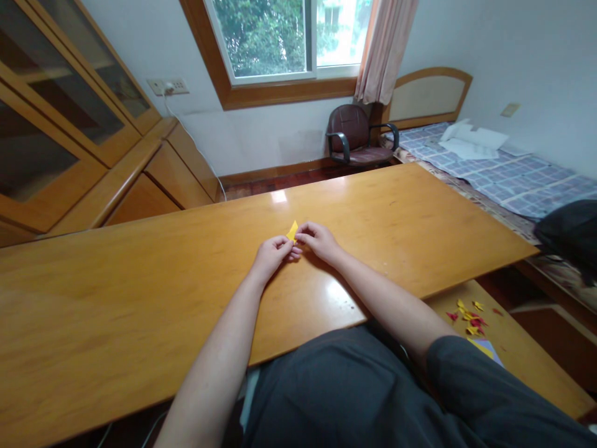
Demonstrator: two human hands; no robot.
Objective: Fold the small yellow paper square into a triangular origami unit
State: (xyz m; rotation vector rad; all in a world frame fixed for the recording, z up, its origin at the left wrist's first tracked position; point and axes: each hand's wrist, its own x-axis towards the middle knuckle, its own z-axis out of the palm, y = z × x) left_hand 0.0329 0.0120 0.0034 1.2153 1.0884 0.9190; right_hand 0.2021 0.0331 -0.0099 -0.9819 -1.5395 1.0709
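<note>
A small piece of folded yellow paper [293, 229] is held up between my two hands, just above the wooden table [153, 298]. My left hand [274, 254] pinches its lower left side between thumb and fingers. From the right, the thumb and index finger of my right hand [319, 240] close on its edge. One pointed tip of the paper rises above my fingers; its lower part is hidden by them.
On a lower wooden surface [527, 348] at my right lie several small yellow and red folded paper pieces [471, 318] and some flat paper sheets [489, 351]. Beyond the table stand an office chair [352, 134], a bed [513, 174] with a black bag [569, 236], and a cabinet [116, 162].
</note>
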